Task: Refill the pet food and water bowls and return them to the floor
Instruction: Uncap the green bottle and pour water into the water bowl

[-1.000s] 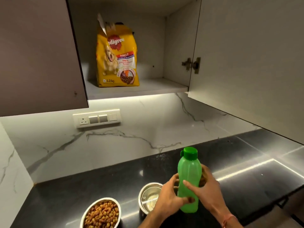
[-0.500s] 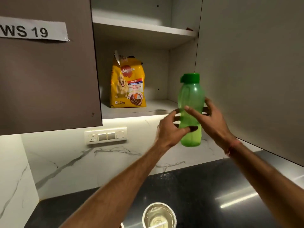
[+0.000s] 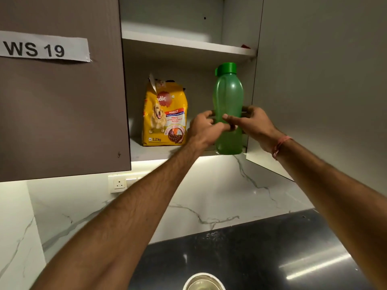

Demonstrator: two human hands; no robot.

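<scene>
Both arms are stretched up toward the open wall cabinet, and the green bottle is caught between the two hands. The left hand wraps it from the left, fingers curled round the middle of the bottle, and the right hand does the same from the other side, thumb across the front. So both are clamped on it, neither one loose. There's a red thread on the right wrist.

The bottle is upright, green cap on top, and its base is right at the front edge of the lower shelf, at the right end near the cabinet side wall. Can't tell if the base is actually resting on the shelf or just above it.

To the left of the bottle, further back on the same shelf, stands the yellow dog food bag, top torn open, apart from the bottle. Another shelf sits above.

The closed door on the left has a paper label reading "WS 19". Under the cabinet is a marble wall with a socket plate, partly hidden by the left forearm.

Down at the bottom edge, a steel bowl sits on the dark surface; looks like clear water in it, but only its top part shows.
</scene>
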